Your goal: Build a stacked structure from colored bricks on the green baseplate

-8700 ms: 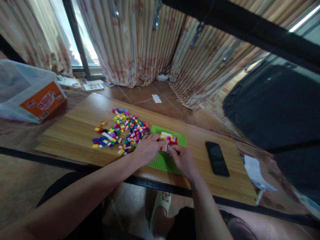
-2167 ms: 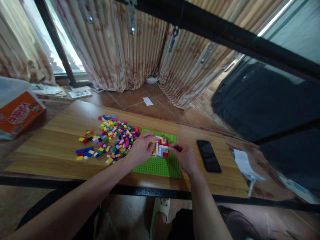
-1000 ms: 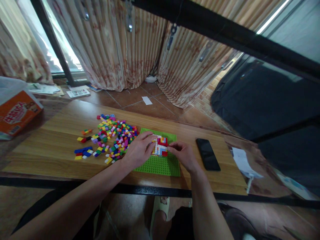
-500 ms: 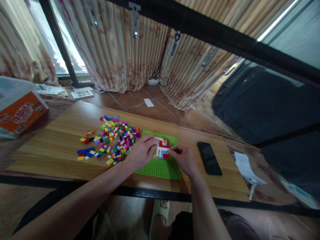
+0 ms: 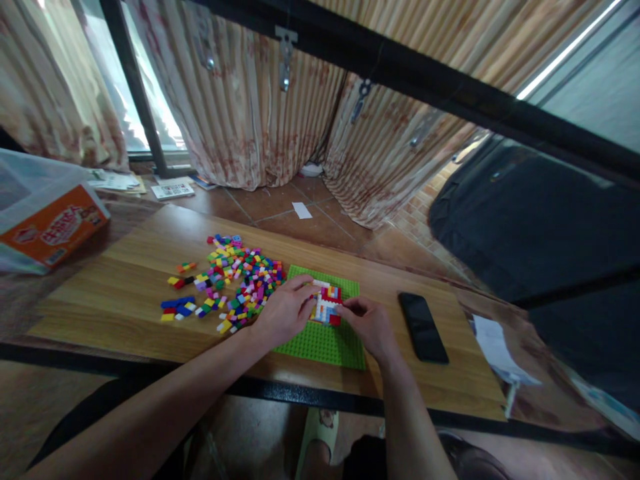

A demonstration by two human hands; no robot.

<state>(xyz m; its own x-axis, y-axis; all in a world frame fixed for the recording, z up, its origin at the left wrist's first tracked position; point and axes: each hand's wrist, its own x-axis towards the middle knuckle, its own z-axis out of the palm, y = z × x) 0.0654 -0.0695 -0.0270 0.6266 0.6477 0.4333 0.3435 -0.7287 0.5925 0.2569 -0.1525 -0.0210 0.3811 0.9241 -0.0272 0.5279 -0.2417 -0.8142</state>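
Note:
A low, flat build of red, white, yellow and light blue toy bricks [image 5: 329, 301] sits on a green studded baseplate [image 5: 330, 347]. Along the build's left edge rests my left hand [image 5: 285, 305], thumb and fingers bent and apart, partly covering the bricks there. From the other side my right hand [image 5: 367, 323] reaches in, thumb and forefinger pinched at the build's right edge. Whatever lies between those fingertips is too small to make out. A loose pile of small coloured bricks [image 5: 250, 273] spreads just left of the baseplate.
On the wooden table [image 5: 135, 267], a black phone [image 5: 423, 327] lies right of the baseplate. A clear plastic box with an orange label [image 5: 57, 227] stands at far left. White paper [image 5: 497, 347] lies by the table's right end. A dark metal bar [image 5: 400, 67] crosses above.
The whole view has shifted slightly, with the table a little lower and to the right. Both hands stay at the build, their finger positions nearly the same.

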